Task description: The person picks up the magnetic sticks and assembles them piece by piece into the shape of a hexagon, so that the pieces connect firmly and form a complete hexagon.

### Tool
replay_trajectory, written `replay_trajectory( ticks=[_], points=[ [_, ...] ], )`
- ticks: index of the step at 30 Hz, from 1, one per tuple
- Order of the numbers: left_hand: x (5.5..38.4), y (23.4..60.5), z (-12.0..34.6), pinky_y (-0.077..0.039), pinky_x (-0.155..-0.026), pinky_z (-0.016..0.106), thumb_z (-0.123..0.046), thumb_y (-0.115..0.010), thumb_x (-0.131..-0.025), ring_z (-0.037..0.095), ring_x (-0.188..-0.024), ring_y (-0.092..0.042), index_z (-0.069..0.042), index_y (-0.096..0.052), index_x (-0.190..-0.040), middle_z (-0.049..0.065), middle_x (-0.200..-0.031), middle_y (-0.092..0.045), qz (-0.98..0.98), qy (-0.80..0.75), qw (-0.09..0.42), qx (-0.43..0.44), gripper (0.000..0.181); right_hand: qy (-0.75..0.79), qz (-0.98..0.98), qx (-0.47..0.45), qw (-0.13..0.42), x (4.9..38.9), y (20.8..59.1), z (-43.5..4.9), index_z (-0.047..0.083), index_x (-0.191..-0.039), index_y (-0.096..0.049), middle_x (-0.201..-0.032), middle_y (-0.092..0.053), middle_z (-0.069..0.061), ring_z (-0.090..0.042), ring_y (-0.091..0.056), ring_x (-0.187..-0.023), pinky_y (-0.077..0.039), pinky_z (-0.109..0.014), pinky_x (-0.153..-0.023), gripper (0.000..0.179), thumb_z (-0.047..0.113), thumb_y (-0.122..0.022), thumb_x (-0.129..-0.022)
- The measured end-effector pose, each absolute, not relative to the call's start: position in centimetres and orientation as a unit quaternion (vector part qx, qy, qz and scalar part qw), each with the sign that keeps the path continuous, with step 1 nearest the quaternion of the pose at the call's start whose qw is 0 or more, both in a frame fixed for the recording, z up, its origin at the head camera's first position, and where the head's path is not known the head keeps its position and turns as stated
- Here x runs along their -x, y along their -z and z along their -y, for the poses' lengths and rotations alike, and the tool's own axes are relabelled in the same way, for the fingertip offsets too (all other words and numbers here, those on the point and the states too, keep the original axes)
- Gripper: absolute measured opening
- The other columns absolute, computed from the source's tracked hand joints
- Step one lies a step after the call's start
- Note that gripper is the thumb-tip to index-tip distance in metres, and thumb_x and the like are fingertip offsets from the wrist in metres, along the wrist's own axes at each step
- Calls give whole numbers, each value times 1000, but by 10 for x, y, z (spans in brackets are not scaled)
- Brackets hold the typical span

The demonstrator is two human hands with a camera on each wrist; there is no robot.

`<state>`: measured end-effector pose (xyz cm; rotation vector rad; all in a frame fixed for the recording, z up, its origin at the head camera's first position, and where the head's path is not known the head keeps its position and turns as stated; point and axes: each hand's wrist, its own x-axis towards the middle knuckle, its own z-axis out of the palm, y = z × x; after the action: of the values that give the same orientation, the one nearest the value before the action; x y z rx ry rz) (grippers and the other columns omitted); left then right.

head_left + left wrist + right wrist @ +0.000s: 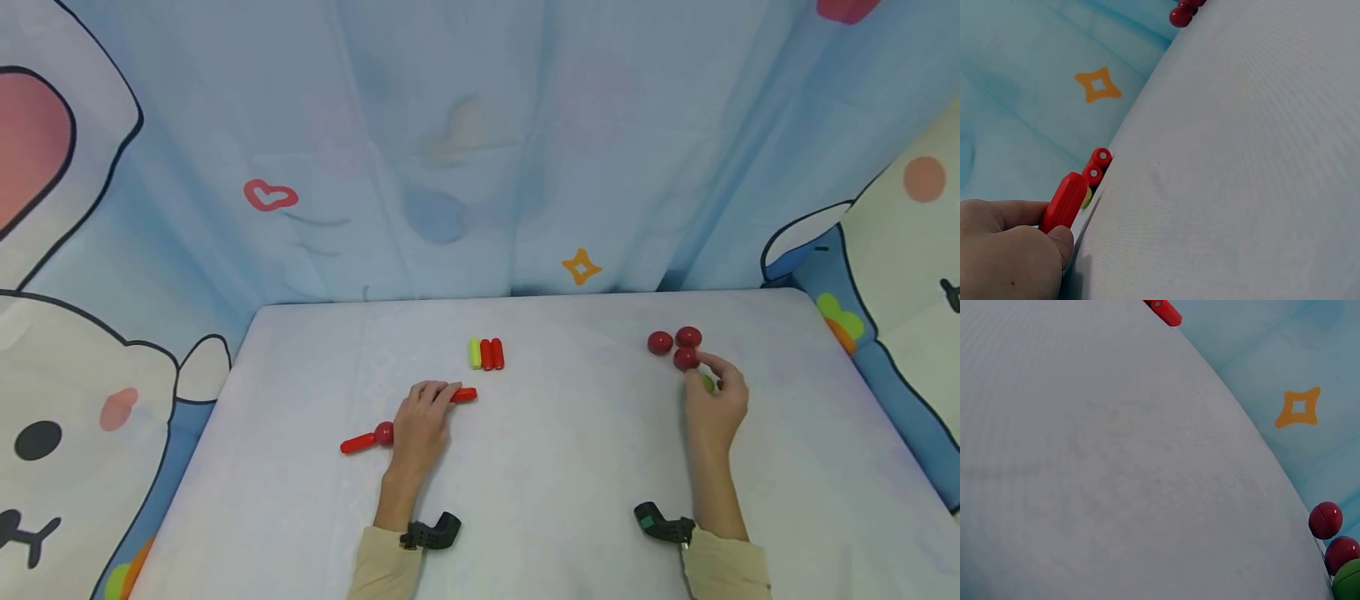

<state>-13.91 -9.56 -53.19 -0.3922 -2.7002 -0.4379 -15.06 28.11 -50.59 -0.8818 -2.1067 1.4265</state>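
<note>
My left hand (422,422) pinches a red stick (1065,201) between thumb and index finger; its end sticks out past the fingers. Beside that hand, a dark red ball (384,433) touches the end of another red stick (357,443) on the table. At the right, my right hand (716,406) has thumb and index finger bent against a dark red ball (686,359) and appears to pinch it. A green ball (707,382) shows between these fingers, partly covered. Two more dark red balls (660,342) lie close by. The right wrist view shows balls (1325,520) but not the hand.
Side by side near the back middle of the white table (555,467) lie a yellow-green stick (475,353) and two red sticks (492,354). A blue patterned curtain (465,208) hangs along the table's back edge.
</note>
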Motion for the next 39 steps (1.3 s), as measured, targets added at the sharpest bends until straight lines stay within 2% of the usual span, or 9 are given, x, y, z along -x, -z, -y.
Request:
replay_trajectory(
  ticks=[4,10,18,28,34,39],
  points=[
    [138,532,96,-56,-90,34,-13,-73,-85,20,-111,-58,-22,-64,-126,1,-115,-67,961,155,184,138,43,-527,750,354,186,151,508,-283,14,-134,-54,-146,-43,-6,-18,-38,-135,-33,-37,-112,44,13,-46,-91],
    [138,532,97,-55,-88,32,-13,-70,-87,20,-111,-57,-22,-64,-125,0,-114,-67,959,167,183,137,39,-527,740,389,154,155,511,-284,19,-137,-51,-148,-36,-5,-16,-37,-128,-36,-34,-107,46,15,-48,-91],
    [137,532,98,-55,-87,32,-14,-70,-88,20,-111,-56,-22,-64,-126,-1,-114,-66,959,170,183,136,39,-470,778,385,161,154,512,-282,7,-130,-57,-132,-53,-12,-22,-45,-116,-38,-39,-99,40,18,-48,-93],
    [138,532,98,-55,-87,32,-13,-67,-90,20,-111,-56,-22,-63,-126,0,-114,-66,959,175,177,139,37,-462,785,380,161,152,512,-281,5,-129,-59,-132,-56,-15,-27,-46,-118,-39,-43,-103,40,24,-49,-95],
    [138,532,98,-54,-87,31,-14,-66,-91,20,-112,-56,-22,-63,-126,0,-114,-66,958,177,176,140,37,-465,784,366,188,150,508,-279,8,-128,-59,-130,-55,-11,-21,-47,-113,-40,-32,-92,39,29,-49,-97],
    [139,531,97,-54,-88,32,-14,-67,-91,20,-112,-56,-22,-63,-126,0,-115,-66,958,178,175,139,37,-549,745,329,191,150,500,-274,19,-132,-56,-137,-53,-2,-13,-50,-120,-44,-19,-102,40,41,-49,-99]
  ],
)
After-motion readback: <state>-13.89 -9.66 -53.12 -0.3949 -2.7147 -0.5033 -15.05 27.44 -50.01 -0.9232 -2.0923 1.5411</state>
